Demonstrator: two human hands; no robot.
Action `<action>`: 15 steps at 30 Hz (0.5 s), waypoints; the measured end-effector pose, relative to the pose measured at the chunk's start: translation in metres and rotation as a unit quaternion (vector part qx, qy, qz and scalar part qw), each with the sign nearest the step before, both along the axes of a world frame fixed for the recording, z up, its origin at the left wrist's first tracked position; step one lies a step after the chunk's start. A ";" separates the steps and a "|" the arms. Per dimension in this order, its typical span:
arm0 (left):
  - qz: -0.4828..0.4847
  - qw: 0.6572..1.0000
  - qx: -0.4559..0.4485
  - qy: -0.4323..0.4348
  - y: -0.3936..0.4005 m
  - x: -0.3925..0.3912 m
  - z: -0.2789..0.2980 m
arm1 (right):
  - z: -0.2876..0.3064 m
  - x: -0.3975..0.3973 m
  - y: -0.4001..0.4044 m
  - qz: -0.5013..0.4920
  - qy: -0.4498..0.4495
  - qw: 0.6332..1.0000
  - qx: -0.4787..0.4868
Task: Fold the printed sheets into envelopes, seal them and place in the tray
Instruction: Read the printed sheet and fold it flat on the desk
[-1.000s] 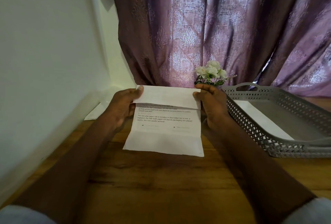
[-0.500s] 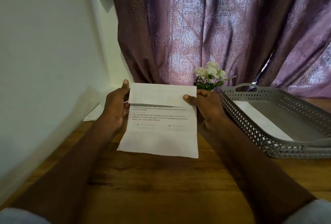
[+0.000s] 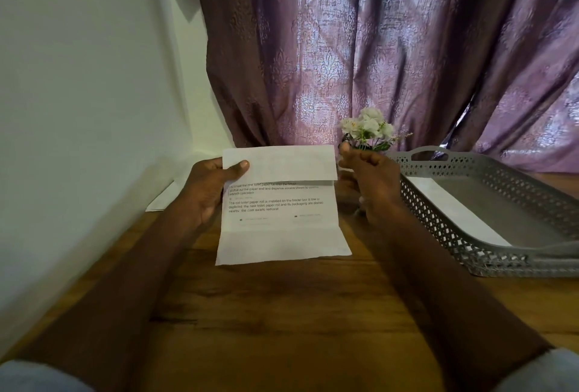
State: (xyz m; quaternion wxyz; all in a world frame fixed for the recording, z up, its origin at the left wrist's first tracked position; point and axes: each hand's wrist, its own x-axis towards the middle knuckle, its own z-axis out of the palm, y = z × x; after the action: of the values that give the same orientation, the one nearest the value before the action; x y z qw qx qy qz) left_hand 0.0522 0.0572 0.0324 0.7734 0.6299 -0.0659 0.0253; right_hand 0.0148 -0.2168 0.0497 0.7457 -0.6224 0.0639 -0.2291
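A purple patterned curtain (image 3: 360, 56) fills the room's far side from 11 to 2 o'clock, with a plain white wall (image 3: 78, 94) running down at 9 o'clock. A brown wooden tabletop (image 3: 282, 313) spreads below. At 3 o'clock on it sits a grey perforated tray (image 3: 470, 235) with a white envelope (image 3: 454, 207) lying inside. The printed sheet (image 3: 282, 213), top third folded down, is held at centre above the tabletop; the left hand (image 3: 210, 185) pinches its upper left corner, thumb on top. The right hand (image 3: 369, 172), fingers loosely curled and holding nothing, is just beside its right edge. White flowers (image 3: 368, 128) stand at 12 o'clock
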 end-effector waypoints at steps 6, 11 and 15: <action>-0.040 0.999 0.020 0.006 -0.005 -0.005 0.003 | 0.000 -0.006 0.015 0.096 0.029 0.995 -0.002; -0.046 0.999 0.029 -0.003 -0.009 -0.008 0.006 | -0.003 -0.011 0.014 0.129 -0.002 0.991 0.044; 0.011 1.000 0.013 -0.014 -0.008 -0.006 0.008 | -0.001 -0.016 0.016 0.144 0.014 0.989 0.042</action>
State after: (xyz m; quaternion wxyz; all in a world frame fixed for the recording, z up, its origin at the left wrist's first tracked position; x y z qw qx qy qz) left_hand 0.0458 0.0495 0.0407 0.7637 0.6404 -0.0700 0.0421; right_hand -0.0010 -0.2009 0.0486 0.7956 -0.5961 -0.0064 -0.1075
